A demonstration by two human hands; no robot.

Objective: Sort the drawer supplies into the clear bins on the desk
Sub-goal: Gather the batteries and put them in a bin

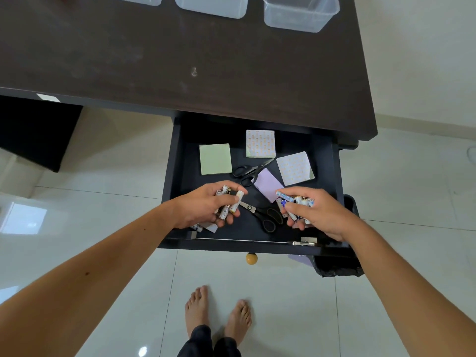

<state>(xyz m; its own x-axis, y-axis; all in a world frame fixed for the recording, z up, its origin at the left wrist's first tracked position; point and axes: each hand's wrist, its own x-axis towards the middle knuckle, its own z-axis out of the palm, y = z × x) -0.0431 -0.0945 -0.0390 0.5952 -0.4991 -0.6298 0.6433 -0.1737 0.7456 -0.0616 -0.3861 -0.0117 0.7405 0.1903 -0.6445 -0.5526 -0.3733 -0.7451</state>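
Over the open drawer [177, 150], the left hand [203, 204] has its fingers [226, 200] curled round a bunch of white batteries [226, 207]; the right hand [316, 212] grips more batteries [296, 200], mostly hidden by its fingers [296, 207]. Scissors [265, 217] lie between the hands, note pads [215, 158] beyond the fingers. Three clear bins [301, 14] on the worktop [180, 60] are cut off at the top edge.
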